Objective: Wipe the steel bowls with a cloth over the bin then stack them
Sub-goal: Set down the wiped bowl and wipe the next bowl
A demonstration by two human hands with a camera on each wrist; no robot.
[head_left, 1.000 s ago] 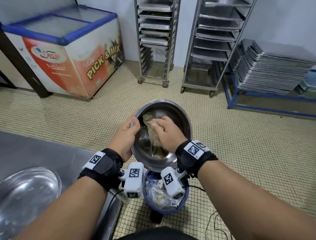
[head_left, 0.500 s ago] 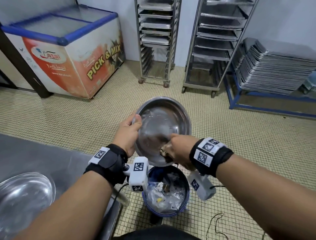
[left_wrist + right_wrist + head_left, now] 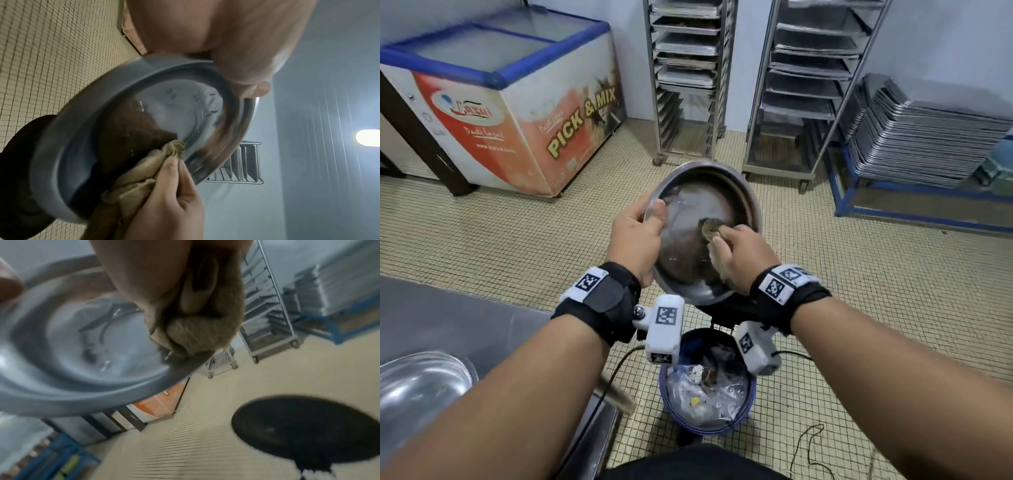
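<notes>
Steel gleams at the middle of the head view: a bowl point(image 3: 702, 233), tilted with its open side toward the person, is held in the air above a blue bin point(image 3: 709, 397) lined with clear plastic and holding scraps. The left hand point(image 3: 635, 240) grips the bowl's left rim, thumb hooked inside and fingers curled behind. The right hand point(image 3: 743, 257) is clamped round a bunched tan cloth point(image 3: 710, 229), pressing it against the inner wall on the right side.

The only readable writing is on the chest freezer point(image 3: 510, 102) at the back left: "PICK & MIX" in yellow letters on its orange panel, with a red logo I cannot make out. Black-and-white square markers sit on both wristbands and on the white camera units under the wrists.

The left wrist view shows what the head view hides: the cloth's twisted tip touching the shiny bowl bottom, the right-hand fingers point(image 3: 170, 170) pinching the folds together, and a lit lamp point(image 3: 368, 138) on the wall. The right wrist view is blurred; it shows the cloth wadded in the palm at the bowl's rim and a round black lid point(image 3: 308, 426) lying on the tiled floor, just beside the bin.

A second steel bowl point(image 3: 417, 387) rests on the metal counter point(image 3: 465, 329) at the lower left, well apart from the held one. Two wheeled tray racks point(image 3: 688, 68) stand against the far wall, and a pile of metal trays point(image 3: 928, 137) sits on a blue frame at the right. A thin cable point(image 3: 808, 445) trails over the floor near the bin.
</notes>
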